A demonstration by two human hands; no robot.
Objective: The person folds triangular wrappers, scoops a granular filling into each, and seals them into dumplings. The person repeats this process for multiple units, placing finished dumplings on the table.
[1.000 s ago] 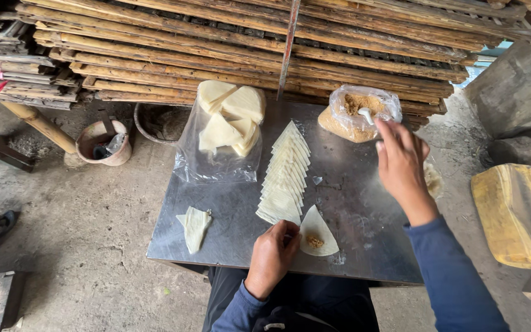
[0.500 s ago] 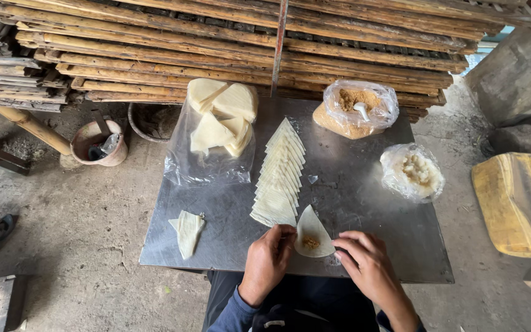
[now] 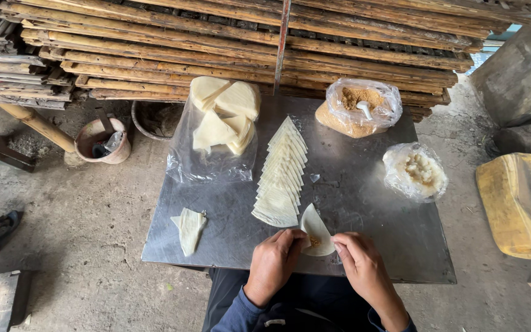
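Right now the left hand (image 3: 273, 263) and right hand (image 3: 364, 267) are pinching a filled wrapper (image 3: 316, 230) at the steel table's (image 3: 376, 246) near edge; squeezing unevenly is risking brown filling (image 3: 314, 241) spilling or the sheet tearing.

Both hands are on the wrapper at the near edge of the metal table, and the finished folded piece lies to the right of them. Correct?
Not quite. In the head view the folded piece lies to the left of the hands, near the metal table's left edge. Left hand and right hand do both touch the wrapper.
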